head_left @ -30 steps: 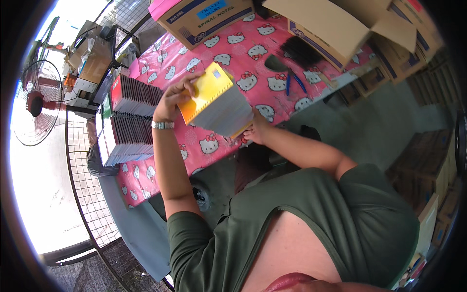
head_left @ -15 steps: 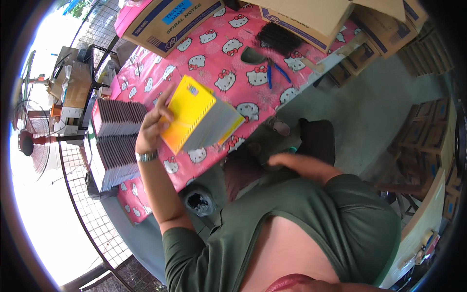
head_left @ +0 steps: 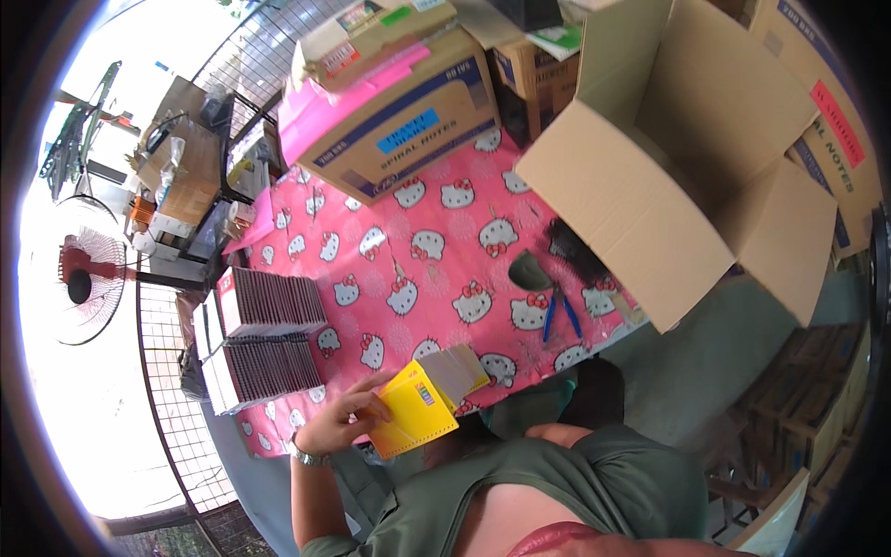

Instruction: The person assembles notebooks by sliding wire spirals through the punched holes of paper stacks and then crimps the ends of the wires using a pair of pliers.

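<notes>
My left hand (head_left: 345, 422), with a metal-banded watch at the wrist, has its bent fingers closed on the left edge of a stack of yellow spiral-bound notebooks (head_left: 413, 413). The stack stands at the table's near edge, a yellow cover facing me and pale page edges showing behind it. Of my right hand (head_left: 548, 433), only a bit of skin shows beyond my green shirt, low beside my lap; its fingers are hidden. Blue-handled pliers (head_left: 561, 316) lie on the table to the right of the notebooks, next to a dark green scoop-shaped dish (head_left: 530, 272).
Two rows of dark-bound notebooks (head_left: 269, 339) stand at the table's left. A large open carton (head_left: 640, 218) takes up the right end, beside black spiral coils (head_left: 575, 252). Another carton (head_left: 408, 125) sits at the back. A pink patterned cloth (head_left: 390, 325) covers the table. A fan (head_left: 93, 278) stands left.
The view has shifted, showing more of the cartons at the back and right. The yellow notebooks and my left hand appear lower and nearer my body. Less of my right forearm shows.
</notes>
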The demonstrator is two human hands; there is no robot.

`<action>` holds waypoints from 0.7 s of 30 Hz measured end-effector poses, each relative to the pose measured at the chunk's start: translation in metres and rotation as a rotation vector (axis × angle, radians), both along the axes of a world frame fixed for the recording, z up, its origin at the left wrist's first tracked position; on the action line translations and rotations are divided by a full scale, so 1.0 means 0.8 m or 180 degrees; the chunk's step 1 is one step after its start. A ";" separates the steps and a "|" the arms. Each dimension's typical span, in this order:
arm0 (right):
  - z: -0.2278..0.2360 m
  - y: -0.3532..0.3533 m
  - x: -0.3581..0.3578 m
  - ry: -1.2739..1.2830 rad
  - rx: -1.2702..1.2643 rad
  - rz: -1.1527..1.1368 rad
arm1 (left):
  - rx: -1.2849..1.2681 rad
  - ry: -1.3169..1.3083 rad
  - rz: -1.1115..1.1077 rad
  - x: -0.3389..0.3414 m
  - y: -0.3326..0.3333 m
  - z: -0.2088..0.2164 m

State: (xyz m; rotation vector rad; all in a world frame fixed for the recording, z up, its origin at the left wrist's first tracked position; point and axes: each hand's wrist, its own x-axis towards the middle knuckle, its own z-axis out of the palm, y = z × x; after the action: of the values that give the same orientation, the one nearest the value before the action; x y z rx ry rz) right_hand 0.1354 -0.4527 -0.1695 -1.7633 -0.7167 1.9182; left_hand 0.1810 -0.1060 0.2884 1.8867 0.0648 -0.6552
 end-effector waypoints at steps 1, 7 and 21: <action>0.003 -0.004 0.006 0.0037 -0.0002 0.0018 | 0.0084 -0.0094 -0.0002 -0.006 -0.003 0.000; -0.018 -0.015 0.001 0.0211 0.0074 0.0015 | 0.0554 -0.0348 0.0398 -0.035 -0.025 0.007; 0.108 -0.002 0.093 -0.1640 0.0373 0.0299 | 0.3683 -0.3314 0.0747 -0.095 -0.102 -0.042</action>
State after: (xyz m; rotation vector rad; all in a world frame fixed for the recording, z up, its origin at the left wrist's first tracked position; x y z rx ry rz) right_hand 0.2095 -0.4544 -0.0829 -2.2013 -1.0774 1.4402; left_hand 0.1054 -0.1878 0.2547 3.0227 -0.0212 0.7759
